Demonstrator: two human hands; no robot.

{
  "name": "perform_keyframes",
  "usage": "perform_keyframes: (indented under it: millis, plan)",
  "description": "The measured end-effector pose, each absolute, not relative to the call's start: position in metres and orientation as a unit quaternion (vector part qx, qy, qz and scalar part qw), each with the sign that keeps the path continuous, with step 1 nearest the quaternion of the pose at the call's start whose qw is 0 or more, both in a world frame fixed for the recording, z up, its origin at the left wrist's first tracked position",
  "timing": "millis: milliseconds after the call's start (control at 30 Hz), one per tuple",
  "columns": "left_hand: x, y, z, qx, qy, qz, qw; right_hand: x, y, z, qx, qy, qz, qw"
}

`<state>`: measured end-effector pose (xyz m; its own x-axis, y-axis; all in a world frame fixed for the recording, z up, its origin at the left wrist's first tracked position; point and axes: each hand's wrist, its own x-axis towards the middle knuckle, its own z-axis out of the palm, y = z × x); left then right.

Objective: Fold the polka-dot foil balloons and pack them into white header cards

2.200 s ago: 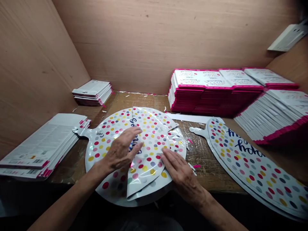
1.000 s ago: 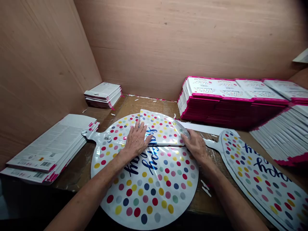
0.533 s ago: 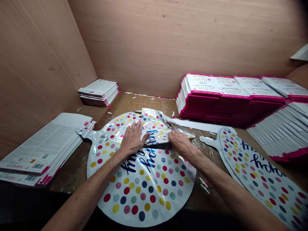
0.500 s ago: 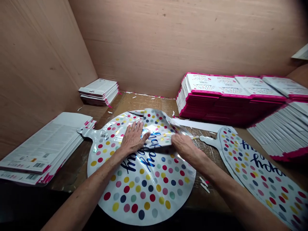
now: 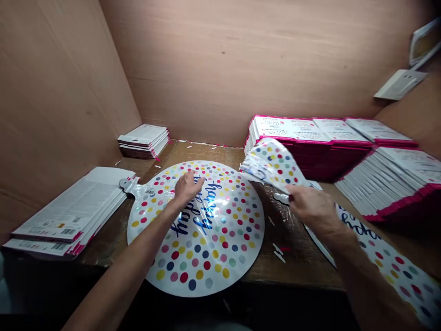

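Observation:
A flat, round foil balloon (image 5: 237, 216) with coloured dots and blue "happy" lettering lies on the brown work surface, its neck pointing left. My left hand (image 5: 189, 186) is over its upper middle, fingers loosely bent and thumb apart, holding nothing; whether it touches the foil I cannot tell. My right hand (image 5: 312, 209) grips the end of a folded dotted foil balloon (image 5: 274, 161), raised in front of the boxes. Beneath my right forearm, more dotted foil balloons (image 5: 396, 262) lie at the right, partly hidden by the arm.
White and pink printed boxes (image 5: 292, 128) stand in a row at the back right, with a leaning row of boxes (image 5: 375, 179) nearer. Flat cartons (image 5: 76, 202) are stacked at left, a smaller carton stack (image 5: 144, 135) behind. Paper scraps (image 5: 278, 252) lie on the surface. Wooden panels (image 5: 193, 69) enclose it.
My right hand has lifted the folded balloon off the round one and carried it right. My left hand has risen from lying flat, its fingers now bent. The view has shifted slightly right.

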<state>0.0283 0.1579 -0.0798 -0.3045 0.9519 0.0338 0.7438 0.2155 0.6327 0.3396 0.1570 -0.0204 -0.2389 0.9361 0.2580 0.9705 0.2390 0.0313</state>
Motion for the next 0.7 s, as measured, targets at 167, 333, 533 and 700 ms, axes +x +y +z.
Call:
perform_keyframes:
  millis: [167, 333, 533, 700]
  plan:
    - [0.094, 0.091, -0.091, 0.380, 0.576, 0.459, 0.560, 0.259, 0.100, -0.066, -0.551, -0.833, -0.029, 0.033]
    - [0.061, 0.066, -0.102, 0.253, 0.580, 0.514, 0.579, 0.249, 0.077, -0.100, -0.212, -0.968, 0.075, 0.109]
    - [-0.007, 0.057, -0.088, 0.274, 0.592, 0.383, 0.654, 0.273, 0.107, -0.113, -0.127, -0.978, 0.093, 0.138]
    - [-0.014, 0.071, -0.090, 0.299, 0.591, 0.389, 0.641, 0.256, 0.121, -0.124, -0.132, -0.963, 0.011, 0.234]
